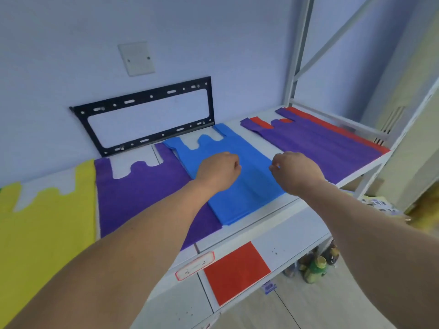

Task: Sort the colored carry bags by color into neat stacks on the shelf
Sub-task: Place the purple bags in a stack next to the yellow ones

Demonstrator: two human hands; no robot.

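A blue carry bag (249, 186) lies flat on the white shelf (275, 206), overlapping the right edge of a purple bag (142, 193). A yellow bag (47, 222) lies at the far left. At the right end another purple bag (327, 150) covers a red bag (332, 125). One more red bag (235, 271) rests on the lower shelf. My left hand (219, 170) and my right hand (294, 170) hover over the blue bag, fingers curled, with nothing visible in either.
A black metal bracket (145, 96) leans against the wall behind the bags. Grey shelf uprights (297, 55) rise at the right. A red-framed label (194, 265) is stuck on the shelf's front edge. Bottles (313, 267) stand on the floor below.
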